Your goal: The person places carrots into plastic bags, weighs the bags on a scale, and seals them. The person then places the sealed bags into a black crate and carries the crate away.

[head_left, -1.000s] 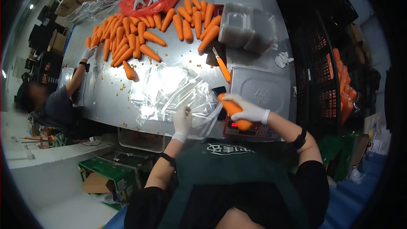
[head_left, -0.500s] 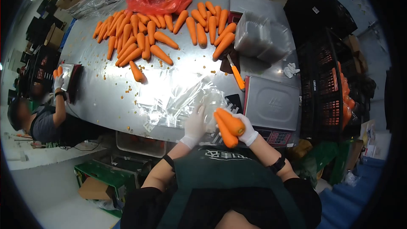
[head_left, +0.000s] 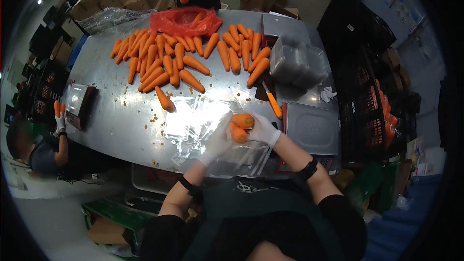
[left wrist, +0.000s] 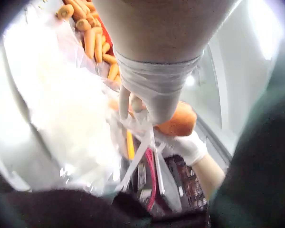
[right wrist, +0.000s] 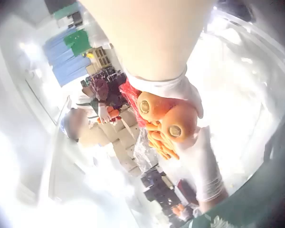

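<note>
My gloved right hand [head_left: 263, 129] grips two carrots, one [head_left: 242, 121] above the other [head_left: 238, 134], over the near part of the table. Their blunt stem ends show side by side in the right wrist view, upper carrot [right wrist: 154, 105] and lower carrot [right wrist: 178, 124]. Close against them on the left is my gloved left hand [head_left: 217, 140]. In the left wrist view its fingers [left wrist: 125, 102] are bent at a clear plastic bag [left wrist: 137, 126], pinching the film beside the carrots. Clear bags [head_left: 191, 123] lie spread underneath, washed out by glare.
A scale [head_left: 311, 128] stands right of my hands, with an orange-handled knife [head_left: 274, 105] beside it. Clear plastic trays [head_left: 297, 63] are stacked behind. Loose carrots [head_left: 159, 63] and a red bag [head_left: 186, 21] lie farther back. Two other people handle carrots at the table's far and left sides.
My right hand has brought the carrots leftward from over the scale to my left hand, which has taken hold of a bag. The person at the far side has lifted carrots from the red bag.
</note>
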`<action>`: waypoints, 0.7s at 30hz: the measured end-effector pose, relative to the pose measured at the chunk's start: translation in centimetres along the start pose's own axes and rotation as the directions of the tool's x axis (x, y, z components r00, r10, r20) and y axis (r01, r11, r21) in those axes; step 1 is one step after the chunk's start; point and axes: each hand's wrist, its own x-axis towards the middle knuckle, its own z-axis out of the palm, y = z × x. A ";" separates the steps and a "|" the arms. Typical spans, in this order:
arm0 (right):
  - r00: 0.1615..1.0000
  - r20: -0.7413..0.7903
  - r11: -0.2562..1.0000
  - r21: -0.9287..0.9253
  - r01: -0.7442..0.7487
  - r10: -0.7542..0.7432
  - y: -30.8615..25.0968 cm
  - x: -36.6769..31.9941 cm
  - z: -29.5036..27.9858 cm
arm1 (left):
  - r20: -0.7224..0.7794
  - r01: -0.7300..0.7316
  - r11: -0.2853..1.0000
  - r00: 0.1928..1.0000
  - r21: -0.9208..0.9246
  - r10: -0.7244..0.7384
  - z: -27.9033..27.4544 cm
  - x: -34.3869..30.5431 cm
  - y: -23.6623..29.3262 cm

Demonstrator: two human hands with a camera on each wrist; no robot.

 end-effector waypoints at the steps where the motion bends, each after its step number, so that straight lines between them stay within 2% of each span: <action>1: 0.998 -0.012 0.994 -0.093 -0.059 0.058 -1.2 -1.5 3.1 | 0.001 -0.010 1.000 1.000 0.005 0.010 -1.1 0.8 -0.3; 2: 0.992 -0.033 0.975 -0.185 -0.123 0.118 -1.8 -2.9 5.5 | 0.009 -0.013 0.995 1.000 -0.100 0.014 -2.1 1.4 -0.5; 3: 0.993 -0.034 0.975 -0.184 -0.121 0.117 -1.9 -3.9 6.6 | 0.019 -0.010 0.978 1.000 -0.207 0.014 -2.8 1.8 -0.8; 4: 0.983 0.072 0.772 -0.610 0.179 -0.171 -2.1 -4.9 7.3 | 0.017 -0.011 0.978 1.000 -0.209 0.015 -3.5 2.6 -1.2; 5: 0.885 0.293 0.324 -0.851 0.414 -0.361 -2.3 -5.3 7.6 | 0.097 0.125 0.902 0.991 -0.414 -0.093 -4.2 3.6 -1.7; 6: 0.801 0.341 0.169 -0.865 0.472 -0.492 -1.3 -5.7 7.1 | 0.198 0.264 0.766 0.963 -0.585 -0.181 -5.0 4.5 -2.4; 7: 0.802 0.339 0.174 -0.864 0.472 -0.491 0.3 -5.2 5.5 | 0.223 0.278 0.693 0.960 -0.665 -0.171 -5.3 5.5 -3.8; 8: 0.714 0.507 -0.184 -0.856 0.483 -0.483 2.2 -4.0 3.3 | 0.236 0.284 0.650 0.958 -0.705 -0.162 -6.3 6.3 -3.2; 9: 0.627 0.661 -0.524 -0.735 0.430 -0.413 3.6 -3.6 2.0 | 0.248 0.285 0.607 0.958 -0.742 -0.146 -7.1 7.1 -2.5; 11: 0.712 0.667 -0.689 -0.623 0.370 -0.220 5.6 -4.3 3.2 | 0.310 0.303 0.652 0.945 -0.695 -0.109 -7.6 8.9 -2.7; 13: 0.756 0.636 -0.742 -0.580 0.336 -0.154 7.9 -4.1 -2.4 | 0.363 0.349 0.818 0.913 -0.457 -0.187 -7.4 10.2 -1.8; 14: 0.749 0.641 -0.742 -0.582 0.333 -0.167 8.3 -4.8 -3.9 | 0.331 0.337 0.805 0.925 -0.489 -0.187 -7.6 10.7 -1.7; 16: 0.887 0.456 -0.757 -0.603 0.253 -0.067 8.9 -5.8 -6.1 | 0.333 0.335 0.788 0.926 -0.516 -0.177 -8.5 12.3 -1.8; 17: 0.883 0.462 -0.751 -0.612 0.248 -0.085 8.5 -5.4 -6.9 | 0.328 0.335 0.762 0.929 -0.554 -0.170 -9.0 13.0 -1.9; 19: 0.907 0.380 -0.602 -0.773 0.203 -0.182 5.9 -3.8 -7.6 | 0.335 0.309 0.788 0.932 -0.533 -0.139 -9.4 14.3 -1.7; 20: 0.773 0.437 -0.457 -0.863 0.216 -0.460 4.1 -4.1 -4.0 | 0.344 0.300 0.823 0.929 -0.482 -0.137 -9.6 14.3 -1.0; 21: 0.583 0.404 -0.298 -0.915 0.274 -0.705 2.1 -4.6 1.3 | 0.356 0.296 0.854 0.924 -0.429 -0.141 -9.7 14.0 -0.3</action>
